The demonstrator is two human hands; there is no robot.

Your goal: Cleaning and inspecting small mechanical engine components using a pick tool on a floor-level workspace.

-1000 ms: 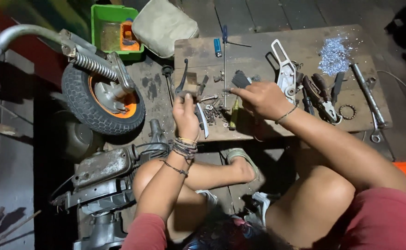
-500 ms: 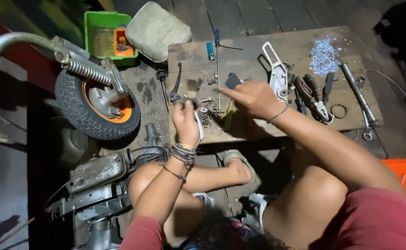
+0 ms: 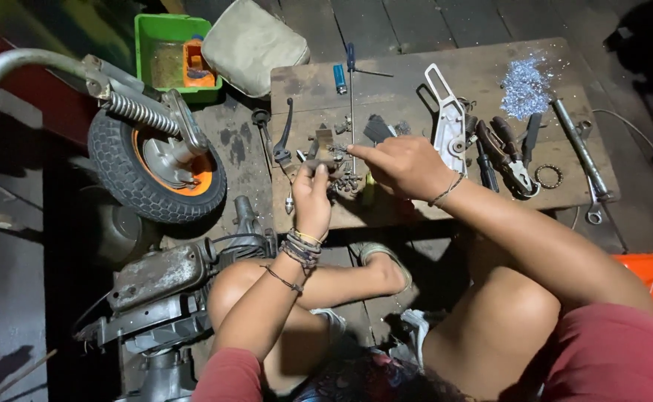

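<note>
The left hand [image 3: 313, 195] pinches a small metal part [image 3: 319, 165] over the wooden worktop [image 3: 415, 208]. The right hand [image 3: 404, 165], fingers curled, points its forefinger into the scattered small hardware [image 3: 345, 179]: sorting fasteners, seemingly. Picking one calls for a fine fingertip pinch.

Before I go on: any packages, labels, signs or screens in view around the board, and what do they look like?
No signs, screens or readable labels show.
Green plastic box: on the floor beyond the small wheel, rectangular and open-topped, with an orange item inside.
Beige cloth bag: right of the box, at the wooden board's far-left corner, soft and lumpy.
</note>
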